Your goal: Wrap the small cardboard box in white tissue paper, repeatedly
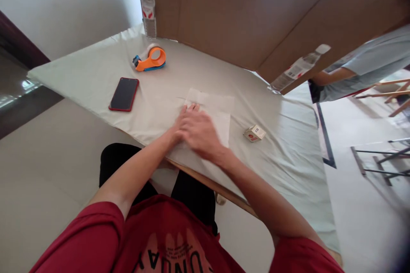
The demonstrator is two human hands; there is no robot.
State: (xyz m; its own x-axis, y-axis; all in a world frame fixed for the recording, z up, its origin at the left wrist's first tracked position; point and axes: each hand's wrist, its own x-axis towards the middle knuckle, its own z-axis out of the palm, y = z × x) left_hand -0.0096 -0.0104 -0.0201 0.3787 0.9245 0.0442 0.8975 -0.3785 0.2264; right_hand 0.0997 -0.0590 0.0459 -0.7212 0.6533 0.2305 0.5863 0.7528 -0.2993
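A thin white sheet of paper [223, 121] lies on the cloth-covered table in front of me, its far edge uneven. My left hand [178, 127] rests on the paper's left part, fingertips stretched forward and pressed flat. Across it lies my right hand [202, 133], hiding much of the left hand and part of the sheet. The right hand is smeared by motion, so its finger pose is unclear. A small printed box [254, 133] sits right of the paper, apart from both hands.
Left of the paper lie a red-edged phone [124, 94] and an orange tape dispenser [153, 58]. One water bottle [149, 10] stands at the back left; another bottle [297, 69] is by the brown cardboard panel [224, 13]. A person's arm [335, 77] shows at right.
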